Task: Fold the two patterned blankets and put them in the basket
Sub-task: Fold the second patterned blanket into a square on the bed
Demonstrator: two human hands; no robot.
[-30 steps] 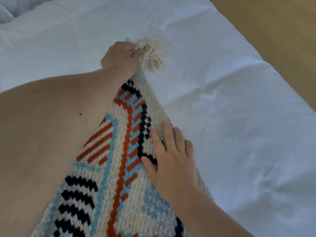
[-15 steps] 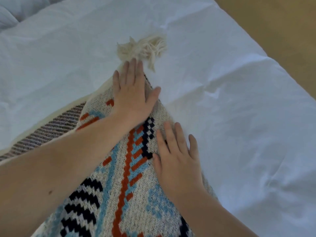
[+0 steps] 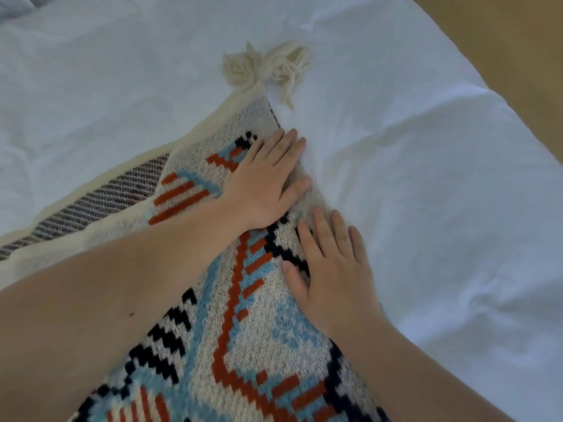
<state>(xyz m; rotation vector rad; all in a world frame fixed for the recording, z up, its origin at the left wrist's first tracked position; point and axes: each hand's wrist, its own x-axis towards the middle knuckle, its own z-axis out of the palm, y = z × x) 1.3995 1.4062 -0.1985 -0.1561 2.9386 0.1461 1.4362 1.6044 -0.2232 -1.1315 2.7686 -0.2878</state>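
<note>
- A cream knitted blanket (image 3: 219,345) patterned in rust-orange, light blue and black lies on a bed covered by a white, creased sheet (image 3: 426,184).
- The blanket runs from the lower edge of the view up to a pointed corner near the middle of the bed.
- At that corner sits a cream yarn tassel (image 3: 268,70), its strands fanned out on the sheet.
- The left hand (image 3: 262,181) lies flat on the blanket just below the corner, palm down, fingers straight and close together, thumb spread to the right.
- Its fingertips reach the blanket's right edge, where knit meets sheet; the tassel is beyond them, not touched.
- The right hand (image 3: 332,269) also lies flat, palm down, fingers straight and slightly fanned, nearer the camera and just to the right of the left hand.
- It presses on the blanket's right border, over a black zigzag line, with its outer fingers at the edge beside the sheet.
- Neither hand is curled round or pinching the fabric; both rest on top of it.
- To the left, under the top layer, a strip of grey-and-cream striped weave (image 3: 100,199) with a cream border shows.
- Beyond the bed's right side is a tan floor (image 3: 502,50).
</note>
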